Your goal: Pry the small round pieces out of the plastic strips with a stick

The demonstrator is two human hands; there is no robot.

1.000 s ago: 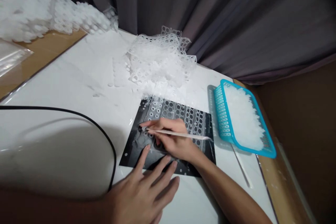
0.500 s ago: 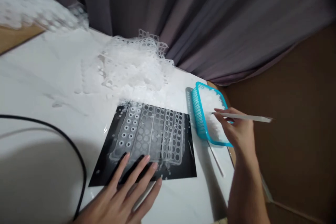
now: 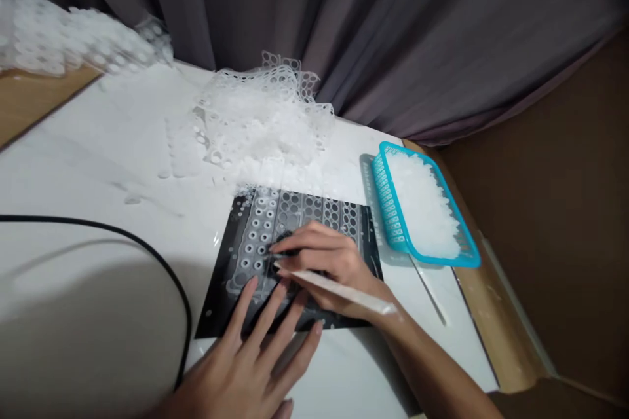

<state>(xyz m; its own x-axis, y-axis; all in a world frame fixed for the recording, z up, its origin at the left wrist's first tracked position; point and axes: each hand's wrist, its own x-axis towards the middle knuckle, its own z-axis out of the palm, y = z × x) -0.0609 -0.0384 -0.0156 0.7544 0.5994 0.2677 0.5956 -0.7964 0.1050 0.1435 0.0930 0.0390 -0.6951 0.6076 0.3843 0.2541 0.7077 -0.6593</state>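
Observation:
My right hand [image 3: 339, 265] pinches a slim white pen-like stick [image 3: 351, 293], its fingertips low over a translucent sheet of round discs [image 3: 256, 226]. The working tip is hidden by the fingers. On the left of the sheet, two columns of discs have dark centres with white rings. A black mat [image 3: 216, 317] lies under the sheet. My left hand [image 3: 255, 357] is spread flat, fingertips on the near edge of sheet and mat. To the right stands a blue plastic basket [image 3: 390, 209] heaped with small white pieces [image 3: 425, 209].
A tangled pile of white perforated sheets [image 3: 265, 121] lies behind the mat, with more punched sheets [image 3: 83, 39] at the far left. Another thin white stick [image 3: 430, 291] lies beside the basket. A black cable [image 3: 122, 236] curves across the left; a grey curtain [image 3: 255, 6] hangs behind.
My right hand has moved left with the stick, from the basket to the disc sheet. My left hand stays spread at the sheet's near edge. The view has shifted slightly.

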